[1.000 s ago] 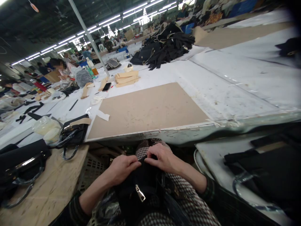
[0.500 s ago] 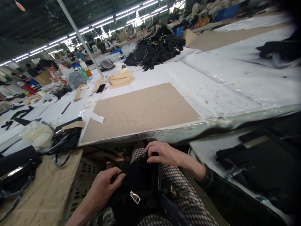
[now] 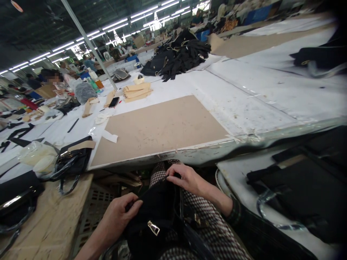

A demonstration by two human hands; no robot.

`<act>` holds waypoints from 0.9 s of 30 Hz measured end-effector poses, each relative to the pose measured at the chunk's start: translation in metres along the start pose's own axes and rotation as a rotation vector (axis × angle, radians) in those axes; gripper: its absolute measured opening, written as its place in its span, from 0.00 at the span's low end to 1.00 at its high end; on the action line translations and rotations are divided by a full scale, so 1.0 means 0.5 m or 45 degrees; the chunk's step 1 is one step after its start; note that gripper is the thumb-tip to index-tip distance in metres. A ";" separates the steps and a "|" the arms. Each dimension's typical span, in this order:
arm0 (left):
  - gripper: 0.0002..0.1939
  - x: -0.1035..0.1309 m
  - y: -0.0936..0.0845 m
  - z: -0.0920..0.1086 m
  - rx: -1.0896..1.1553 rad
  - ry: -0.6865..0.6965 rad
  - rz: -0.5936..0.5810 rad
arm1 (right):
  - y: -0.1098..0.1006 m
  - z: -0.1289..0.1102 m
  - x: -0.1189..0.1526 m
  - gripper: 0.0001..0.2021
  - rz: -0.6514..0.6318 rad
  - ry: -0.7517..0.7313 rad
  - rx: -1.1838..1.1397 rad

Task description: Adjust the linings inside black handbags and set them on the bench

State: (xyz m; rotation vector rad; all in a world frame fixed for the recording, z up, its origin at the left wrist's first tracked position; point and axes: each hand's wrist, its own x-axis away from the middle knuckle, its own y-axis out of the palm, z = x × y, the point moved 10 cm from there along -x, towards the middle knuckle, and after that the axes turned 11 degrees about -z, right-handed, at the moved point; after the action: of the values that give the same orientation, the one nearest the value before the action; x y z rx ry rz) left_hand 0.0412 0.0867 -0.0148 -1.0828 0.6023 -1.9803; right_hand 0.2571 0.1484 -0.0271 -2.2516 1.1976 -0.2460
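Note:
A black handbag (image 3: pixel 151 209) rests on my lap, over checked trousers (image 3: pixel 214 220). Its upper edge is pinched at the left by my left hand (image 3: pixel 121 213), fingers closed. At the far end of that same edge, my right hand (image 3: pixel 184 177) grips the bag between thumb and fingers. A gold zipper pull (image 3: pixel 153 228) hangs on the dark cloth below my left hand. Gold hardware (image 3: pixel 200 220) shows on the bag's right side, near a dark strap. The inside of the bag is too dark to make out.
Ahead is a white-covered table with a brown board (image 3: pixel 162 126) at its edge. Black handbags (image 3: pixel 76 159) lie on the left, another (image 3: pixel 298 195) on the right. A phone (image 3: pixel 114 102), tan pieces (image 3: pixel 137 91) and a black pile (image 3: pixel 176 54) sit farther back. A person works at far left.
The view has shifted slightly. Both hands keep their hold on the bag's edge; my right hand's fingers have drawn a little closer together.

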 end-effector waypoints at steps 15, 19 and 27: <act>0.16 0.005 -0.014 0.104 -0.668 0.116 0.271 | 0.000 0.010 0.015 0.08 0.044 0.070 0.033; 0.16 -0.034 0.013 0.186 -0.643 0.223 0.253 | 0.003 0.011 0.019 0.08 0.054 0.092 0.067; 0.06 -0.117 0.014 0.197 -0.414 0.228 0.235 | 0.000 0.013 0.033 0.07 0.126 0.028 -0.043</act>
State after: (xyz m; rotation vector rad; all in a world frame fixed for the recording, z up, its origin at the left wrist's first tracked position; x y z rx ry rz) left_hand 0.1470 0.1268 0.0036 -1.0018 1.1103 -1.8694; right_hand 0.2693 0.1377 -0.0342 -2.2158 1.3296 -0.2141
